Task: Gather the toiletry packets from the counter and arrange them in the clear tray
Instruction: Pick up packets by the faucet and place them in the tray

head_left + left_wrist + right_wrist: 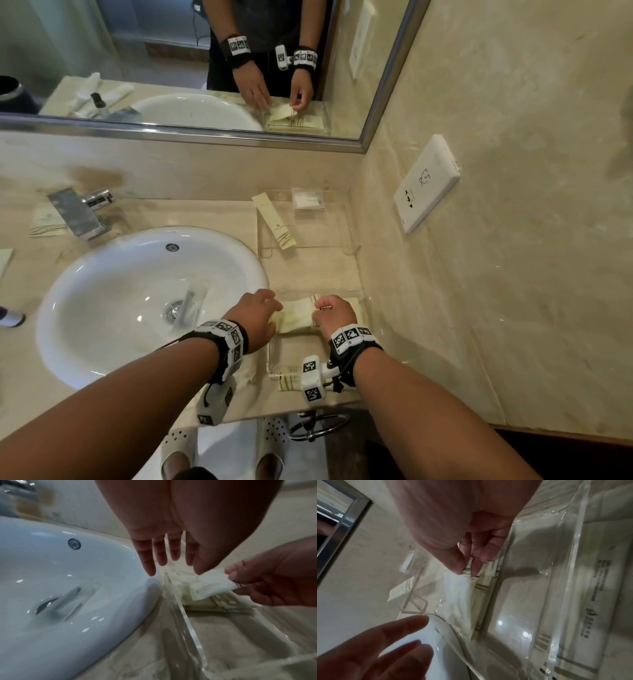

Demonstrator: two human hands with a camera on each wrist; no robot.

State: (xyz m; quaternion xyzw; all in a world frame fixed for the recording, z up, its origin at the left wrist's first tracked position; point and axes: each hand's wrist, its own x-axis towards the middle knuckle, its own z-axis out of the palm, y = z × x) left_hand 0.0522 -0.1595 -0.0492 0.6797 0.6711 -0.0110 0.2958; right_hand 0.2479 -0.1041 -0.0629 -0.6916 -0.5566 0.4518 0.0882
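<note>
Beside the white sink (137,294), on the marble counter (308,270), a clear tray (274,359) holds cream packets. Right hand (337,313) pinches one packet (298,317) by its striped end, thumb against fingertip, its long axis running leftward over the tray. Left hand (255,317) hovers just left, nearer the packet's free end, fingers straight and holding nothing.

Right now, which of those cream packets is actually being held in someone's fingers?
The one over the near clear tray: the right hand pinches that packet at its striped end. The long packet in the far tray lies untouched.
</note>
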